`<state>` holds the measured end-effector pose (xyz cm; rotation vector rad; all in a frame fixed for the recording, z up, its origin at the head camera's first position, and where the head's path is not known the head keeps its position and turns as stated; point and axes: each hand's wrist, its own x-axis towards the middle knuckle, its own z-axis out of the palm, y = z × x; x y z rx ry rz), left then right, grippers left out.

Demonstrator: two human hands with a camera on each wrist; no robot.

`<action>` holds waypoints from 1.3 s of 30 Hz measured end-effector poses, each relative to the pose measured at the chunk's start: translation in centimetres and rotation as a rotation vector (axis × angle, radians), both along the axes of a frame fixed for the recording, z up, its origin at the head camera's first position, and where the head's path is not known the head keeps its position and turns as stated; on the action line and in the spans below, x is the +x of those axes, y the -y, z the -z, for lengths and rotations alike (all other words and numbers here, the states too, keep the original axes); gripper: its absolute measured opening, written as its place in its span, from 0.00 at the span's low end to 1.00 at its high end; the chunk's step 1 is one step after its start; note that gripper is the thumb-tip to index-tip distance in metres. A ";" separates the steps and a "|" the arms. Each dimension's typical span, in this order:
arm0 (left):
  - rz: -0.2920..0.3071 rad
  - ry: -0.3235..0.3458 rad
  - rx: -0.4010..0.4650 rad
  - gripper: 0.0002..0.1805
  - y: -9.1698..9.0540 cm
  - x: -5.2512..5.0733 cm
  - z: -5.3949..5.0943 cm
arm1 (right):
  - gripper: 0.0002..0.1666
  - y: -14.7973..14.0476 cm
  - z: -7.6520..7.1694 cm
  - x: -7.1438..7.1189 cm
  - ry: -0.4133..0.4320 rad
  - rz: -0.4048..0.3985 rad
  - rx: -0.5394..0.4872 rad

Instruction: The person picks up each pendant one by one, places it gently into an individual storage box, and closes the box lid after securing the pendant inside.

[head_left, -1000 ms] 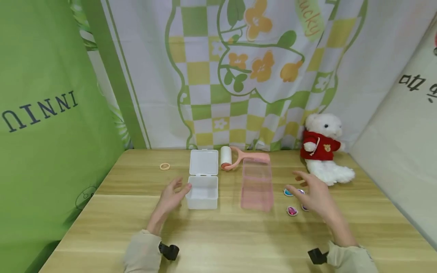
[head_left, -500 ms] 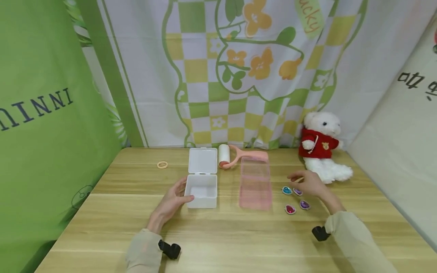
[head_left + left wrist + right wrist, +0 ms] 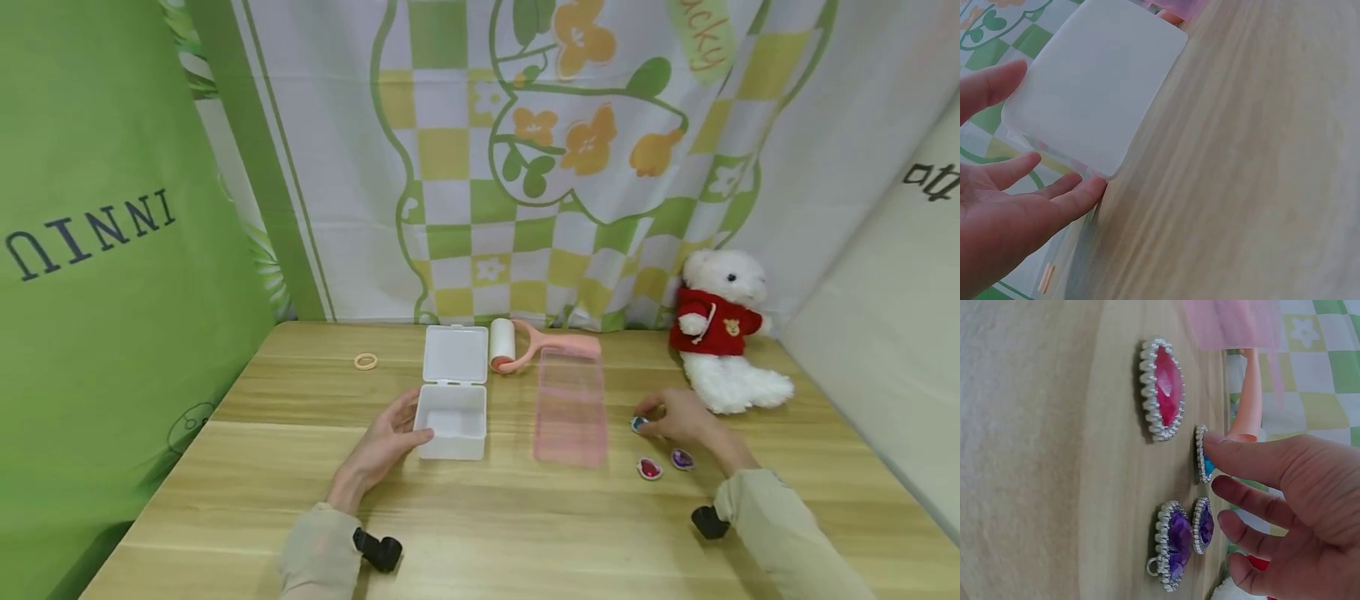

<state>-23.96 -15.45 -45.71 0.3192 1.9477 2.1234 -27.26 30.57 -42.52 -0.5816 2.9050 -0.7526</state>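
Observation:
In the head view my left hand (image 3: 386,442) rests against the left side of a small white plastic box (image 3: 453,446), its lid (image 3: 455,354) tipped back. The thumb lies at the near left corner; the left wrist view shows the fingers extended along the side. My right hand (image 3: 682,417) reaches down to a blue jewel charm (image 3: 638,424), thumb and index finger at its opposite ends. The charm lies on the table, partly covered by the thumb. Nearby are a red jewel charm (image 3: 649,469) and a purple one (image 3: 682,459). Another purple charm (image 3: 1203,525) shows only in the right wrist view.
A translucent pink case (image 3: 570,425) stands between the hands. Behind it lies a lint roller (image 3: 558,342) with a pink handle. At the right back sits a white plush toy (image 3: 720,325) in a red top. A beige ring (image 3: 366,362) lies at the left back.
My left hand has closed in on the white box's side. The right hand has come down from above the charms to the blue one, covering the far purple charm in the head view.

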 end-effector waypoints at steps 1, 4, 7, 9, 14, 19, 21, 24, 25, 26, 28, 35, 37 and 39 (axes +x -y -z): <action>0.004 0.001 0.001 0.43 0.0 0.0 0.0 | 0.15 0.0 0.1 0.0 -0.006 -0.005 0.007; 0.010 -0.003 0.008 0.43 -0.1 0.0 -0.1 | 0.15 0.0 0.3 0.0 -0.009 0.005 -0.002; 0.014 -0.005 0.015 0.43 0.0 0.0 0.0 | 0.14 0.2 0.3 0.0 -0.019 -0.005 -0.034; 0.017 -0.005 0.016 0.43 0.1 0.0 0.1 | 0.13 0.4 0.1 0.1 -0.012 0.004 -0.055; 0.023 -0.004 0.013 0.43 0.0 0.1 0.2 | 0.13 0.6 -0.6 0.7 -0.022 0.017 -0.086; 0.017 0.001 0.008 0.43 0.0 0.1 0.1 | 0.12 1.0 -1.1 1.2 -0.054 0.042 -0.111; 0.007 0.004 0.009 0.43 0.0 0.1 0.1 | 0.10 1.3 -1.5 1.5 -0.062 0.055 -0.131; -0.005 0.007 0.015 0.43 -0.1 0.1 0.1 | 0.10 1.8 -2.0 1.9 -0.060 0.073 -0.161; -0.005 0.007 0.014 0.43 -0.1 0.1 0.1 | 0.09 1.9 -2.2 2.0 -0.057 0.080 -0.173; -0.005 0.009 0.014 0.43 -0.1 0.1 0.1 | 0.09 2.1 -2.4 2.2 -0.054 0.093 -0.181; -0.002 0.014 0.015 0.43 -0.2 0.2 0.0 | 0.10 2.4 -2.7 2.4 -0.041 0.114 -0.205; -0.032 0.021 0.018 0.43 -0.3 0.3 -0.3 | 0.16 4.0 -3.6 2.6 0.040 0.120 -0.405; -0.036 0.021 0.013 0.43 -0.2 0.3 -0.2 | 0.18 4.6 -3.7 2.6 0.074 0.107 -0.469; -0.034 0.023 0.006 0.43 -0.2 0.2 -0.1 | 0.20 5.2 -3.7 2.5 0.107 0.098 -0.527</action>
